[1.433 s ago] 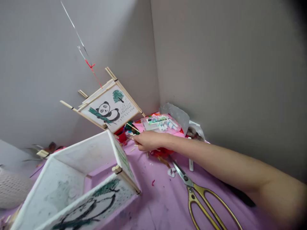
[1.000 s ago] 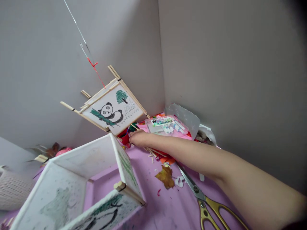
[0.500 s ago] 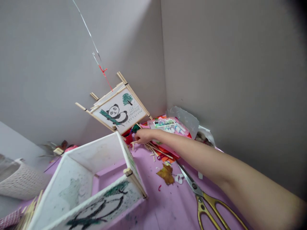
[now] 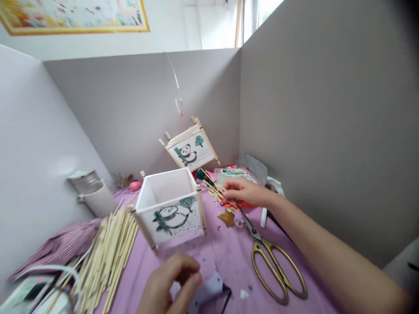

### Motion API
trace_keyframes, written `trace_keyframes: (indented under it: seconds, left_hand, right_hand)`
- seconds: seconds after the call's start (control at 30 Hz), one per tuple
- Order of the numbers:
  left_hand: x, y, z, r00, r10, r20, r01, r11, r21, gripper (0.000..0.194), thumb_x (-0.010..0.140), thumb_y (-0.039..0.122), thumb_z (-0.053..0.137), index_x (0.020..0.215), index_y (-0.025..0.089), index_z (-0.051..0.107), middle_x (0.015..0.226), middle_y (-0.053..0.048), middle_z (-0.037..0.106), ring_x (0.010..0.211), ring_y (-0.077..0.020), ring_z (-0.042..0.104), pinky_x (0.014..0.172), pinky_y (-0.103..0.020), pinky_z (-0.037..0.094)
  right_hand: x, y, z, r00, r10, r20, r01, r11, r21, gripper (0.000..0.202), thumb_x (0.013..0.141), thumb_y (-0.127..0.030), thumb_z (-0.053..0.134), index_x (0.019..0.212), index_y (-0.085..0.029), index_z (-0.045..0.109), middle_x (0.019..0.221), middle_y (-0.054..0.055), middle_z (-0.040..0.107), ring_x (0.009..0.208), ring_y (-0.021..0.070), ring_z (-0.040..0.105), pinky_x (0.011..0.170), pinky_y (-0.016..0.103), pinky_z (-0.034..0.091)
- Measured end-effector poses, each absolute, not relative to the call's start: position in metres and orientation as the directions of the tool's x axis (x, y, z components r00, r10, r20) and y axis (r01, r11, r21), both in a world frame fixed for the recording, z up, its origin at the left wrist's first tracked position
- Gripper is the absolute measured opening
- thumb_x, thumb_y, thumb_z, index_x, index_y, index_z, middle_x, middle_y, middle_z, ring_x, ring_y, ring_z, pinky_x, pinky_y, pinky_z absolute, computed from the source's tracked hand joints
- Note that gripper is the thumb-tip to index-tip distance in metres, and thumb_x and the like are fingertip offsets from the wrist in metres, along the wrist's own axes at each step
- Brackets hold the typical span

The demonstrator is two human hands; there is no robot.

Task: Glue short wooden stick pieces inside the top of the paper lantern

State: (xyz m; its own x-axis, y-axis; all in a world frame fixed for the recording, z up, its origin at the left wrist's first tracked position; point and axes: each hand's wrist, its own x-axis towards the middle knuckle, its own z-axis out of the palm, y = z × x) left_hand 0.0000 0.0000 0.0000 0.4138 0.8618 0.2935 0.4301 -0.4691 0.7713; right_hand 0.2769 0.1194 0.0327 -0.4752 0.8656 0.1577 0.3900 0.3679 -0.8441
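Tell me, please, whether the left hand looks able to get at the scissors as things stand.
Probably yes: the scissors lie mostly in the open, with only a blurred pale item and a white scrap between them and the left hand.

Craft booth, grey partitions (image 4: 327, 122), scissors (image 4: 256, 234), wooden sticks (image 4: 110, 253) (heaps).

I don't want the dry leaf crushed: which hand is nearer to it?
Right. The right hand is just beyond the dry leaf, slightly to its right; the left hand is farther off, nearer the camera and to its left.
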Motion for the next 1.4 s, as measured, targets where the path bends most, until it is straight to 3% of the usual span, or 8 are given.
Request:
trace_keyframes:
  seconds: [0.1,0.2,0.4,0.5,0.6,0.9,1.13,1.4]
  left_hand:
    - [0.017,-0.022,-0.013,0.193,0.962,0.195,0.287,-0.245,0.926,0.024,0.084,0.035,0.058,0.102,0.019,0.058,0.075,-0.002,0.06,0.058,-0.0121,0.057,0.052,-0.021,0.048]
    - [0.027,-0.045,-0.024,0.097,0.983,0.154,0.057,-0.16,0.985,0.044,0.077,0.036,0.067,0.114,0.02,0.05,0.095,-0.005,0.059,0.062,-0.0121,0.058,0.052,-0.024,0.051]
    - [0.017,-0.078,-0.043,-0.033,0.983,0.182,0.017,-0.181,0.983,0.027,0.08,0.039,0.065,0.086,0.014,0.062,0.058,0.001,0.056,0.053,-0.012,0.054,0.053,-0.022,0.044]
    - [0.012,-0.08,-0.047,-0.084,0.985,0.154,-0.029,-0.156,0.987,0.028,0.078,0.04,0.067,0.087,0.014,0.066,0.057,0.001,0.057,0.053,-0.0124,0.054,0.056,-0.023,0.045]
    - [0.013,-0.079,-0.046,-0.11,0.987,0.115,-0.052,-0.121,0.991,0.028,0.077,0.039,0.068,0.087,0.014,0.069,0.055,0.001,0.058,0.052,-0.0125,0.054,0.058,-0.024,0.044]
    - [0.025,-0.074,-0.04,-0.094,0.993,0.068,-0.226,-0.087,0.97,0.028,0.078,0.039,0.067,0.087,0.013,0.066,0.054,0.003,0.055,0.05,-0.0105,0.051,0.054,-0.022,0.043]
    - [0.021,-0.071,-0.034,-0.102,0.994,0.027,-0.176,-0.045,0.983,0.026,0.075,0.038,0.069,0.082,0.012,0.067,0.049,0.003,0.055,0.045,-0.0098,0.049,0.051,-0.022,0.041]
    - [0.019,-0.073,-0.033,-0.087,0.993,0.084,-0.048,-0.088,0.995,0.024,0.078,0.035,0.065,0.085,0.012,0.067,0.053,0.002,0.058,0.046,-0.0098,0.051,0.051,-0.021,0.042]
  right_hand:
    - [0.25,0.049,0.018,-0.488,0.862,0.136,0.244,0.285,-0.927,0.011,0.085,-0.029,0.051,0.082,-0.018,0.051,0.078,0.0,0.064,0.053,0.009,0.053,0.047,0.019,0.04]
    - [0.211,-0.011,-0.003,-0.516,0.852,0.087,0.196,0.216,-0.957,0.012,0.085,-0.029,0.054,0.079,-0.018,0.057,0.066,-0.003,0.06,0.051,0.0092,0.052,0.047,0.019,0.037]
    - [0.162,-0.064,-0.034,-0.485,0.862,0.148,0.057,0.2,-0.978,0.014,0.088,-0.026,0.051,0.079,-0.019,0.059,0.073,-0.001,0.064,0.06,0.0119,0.054,0.055,0.022,0.04]
    - [0.158,-0.06,-0.039,-0.349,0.916,0.2,0.072,0.238,-0.969,0.017,0.086,-0.03,0.056,0.075,-0.018,0.061,0.068,-0.002,0.059,0.065,0.0135,0.052,0.06,0.023,0.039]
    - [0.159,-0.054,-0.038,-0.248,0.947,0.204,0.033,0.219,-0.975,0.021,0.085,-0.035,0.057,0.074,-0.018,0.061,0.061,-0.004,0.052,0.056,0.0113,0.046,0.053,0.023,0.036]
    - [0.155,-0.053,-0.036,-0.235,0.957,0.172,-0.157,0.137,-0.978,0.022,0.078,-0.039,0.066,0.083,-0.018,0.06,0.064,-0.005,0.053,0.051,0.0091,0.046,0.047,0.021,0.037]
    - [0.161,-0.042,-0.031,-0.174,0.974,0.148,-0.151,0.122,-0.981,0.024,0.076,-0.04,0.067,0.079,-0.017,0.062,0.057,-0.005,0.051,0.049,0.0089,0.045,0.047,0.021,0.036]
    - [0.155,-0.044,-0.034,-0.137,0.971,0.197,-0.179,0.171,-0.969,0.026,0.079,-0.043,0.066,0.08,-0.018,0.059,0.058,-0.005,0.051,0.05,0.0088,0.045,0.048,0.021,0.038]
